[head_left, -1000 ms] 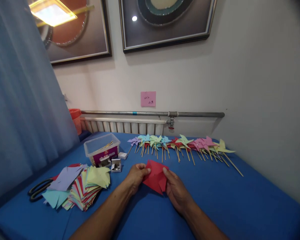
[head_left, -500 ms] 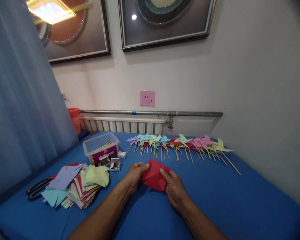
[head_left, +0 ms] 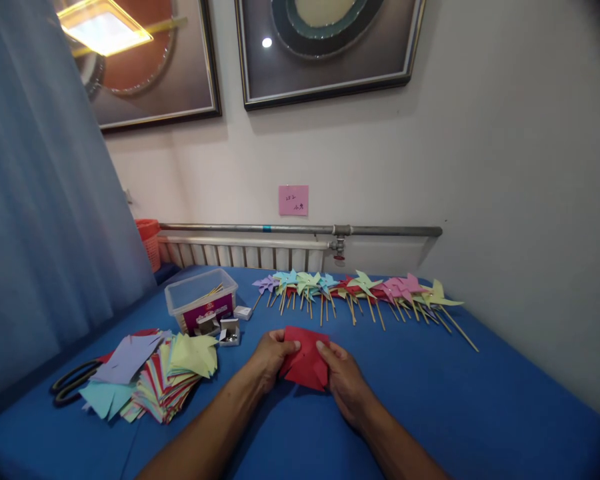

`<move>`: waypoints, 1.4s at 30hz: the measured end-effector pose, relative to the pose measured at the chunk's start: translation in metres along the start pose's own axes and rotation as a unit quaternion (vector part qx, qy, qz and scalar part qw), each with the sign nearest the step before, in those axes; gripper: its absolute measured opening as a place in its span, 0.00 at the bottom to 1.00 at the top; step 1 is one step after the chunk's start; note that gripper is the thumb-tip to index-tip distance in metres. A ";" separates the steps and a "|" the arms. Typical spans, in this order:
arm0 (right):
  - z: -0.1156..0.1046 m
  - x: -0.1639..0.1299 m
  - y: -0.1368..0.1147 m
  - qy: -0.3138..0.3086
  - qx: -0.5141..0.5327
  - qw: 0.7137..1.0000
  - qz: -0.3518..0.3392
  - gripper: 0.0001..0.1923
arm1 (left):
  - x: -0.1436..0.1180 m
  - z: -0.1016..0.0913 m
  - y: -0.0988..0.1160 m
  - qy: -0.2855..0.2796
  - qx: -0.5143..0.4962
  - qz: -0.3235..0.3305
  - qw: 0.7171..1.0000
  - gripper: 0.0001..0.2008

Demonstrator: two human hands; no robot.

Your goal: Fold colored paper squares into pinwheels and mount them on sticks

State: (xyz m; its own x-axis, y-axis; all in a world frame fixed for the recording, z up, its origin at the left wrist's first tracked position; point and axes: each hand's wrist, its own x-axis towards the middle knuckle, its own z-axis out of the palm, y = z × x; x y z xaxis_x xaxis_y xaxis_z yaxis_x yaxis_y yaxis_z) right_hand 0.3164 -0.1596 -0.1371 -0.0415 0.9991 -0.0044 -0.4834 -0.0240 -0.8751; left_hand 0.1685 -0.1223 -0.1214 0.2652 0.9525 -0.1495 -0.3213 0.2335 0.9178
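A red paper square (head_left: 307, 367) with slits cut in from its corners is held up between both hands over the blue cover. My left hand (head_left: 271, 360) pinches its left side, thumb on top. On the right side, my right hand (head_left: 345, 375) grips it the same way, thumb near the middle. My other fingers are mostly hidden behind the paper. Beyond the hands lies a row of finished paper pinwheels (head_left: 365, 285) on thin sticks. To the left, a stack of cut paper squares (head_left: 173, 377) in several colours is fanned out.
Black-handled scissors (head_left: 75, 381) lie partly under the papers at left. A clear plastic tub (head_left: 200, 297) holds thin sticks. Close to it are small white boxes, one open box (head_left: 229, 332) with shiny metal bits. A blue curtain (head_left: 55, 167) hangs at left; a pipe (head_left: 390, 231) runs along the wall.
The red paper has turned a little and lies flatter toward me. Both thumbs have shifted on it, the right one inward. The view has tilted slightly.
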 end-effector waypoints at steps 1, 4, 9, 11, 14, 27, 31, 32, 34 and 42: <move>-0.001 0.001 0.001 0.004 -0.007 1.000 0.002 0.20 | 0.000 0.000 0.000 0.003 -0.003 0.000 1.000 0.21; -0.002 0.003 0.006 0.018 -0.019 1.000 0.004 0.21 | -0.001 0.001 0.001 0.002 -0.010 0.003 1.000 0.19; -0.003 0.007 0.010 0.030 -0.018 0.999 -0.014 0.22 | -0.003 0.003 0.003 -0.018 -0.013 0.002 1.000 0.18; -0.004 0.008 0.010 0.028 -0.023 0.999 -0.017 0.22 | -0.004 0.003 0.002 -0.019 -0.017 0.002 1.000 0.19; -0.004 0.007 0.009 0.013 -0.029 0.999 -0.020 0.21 | -0.004 0.004 0.003 -0.008 -0.021 0.000 1.000 0.19; 0.002 -0.001 -0.005 -0.006 0.038 0.999 0.011 0.22 | -0.005 0.005 0.011 -0.018 -0.094 0.027 0.995 0.14; -0.003 0.002 -0.005 0.070 0.064 0.995 0.035 0.21 | -0.005 0.005 0.017 -0.027 -0.094 0.103 0.990 0.11; -0.003 0.002 -0.004 0.097 0.067 0.992 0.037 0.21 | -0.004 0.004 0.018 -0.013 -0.087 0.124 0.988 0.11; -0.002 0.001 -0.004 0.129 0.068 0.989 0.040 0.20 | -0.001 0.001 0.019 0.026 -0.068 0.157 0.985 0.11; 0.007 -0.009 -0.013 0.025 0.111 0.988 0.108 0.22 | 0.001 -0.002 0.011 0.073 0.112 0.249 0.959 0.07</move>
State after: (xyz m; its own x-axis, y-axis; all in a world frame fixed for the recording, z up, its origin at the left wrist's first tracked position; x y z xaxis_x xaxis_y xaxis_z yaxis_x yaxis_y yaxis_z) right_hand 0.3166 -0.1685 -0.1222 -0.1242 0.9700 -0.2091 -0.6472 -0.2390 -0.7239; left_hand 0.1635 -0.1185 -0.1118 -0.0055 0.9558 0.2938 -0.1673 -0.2905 0.9421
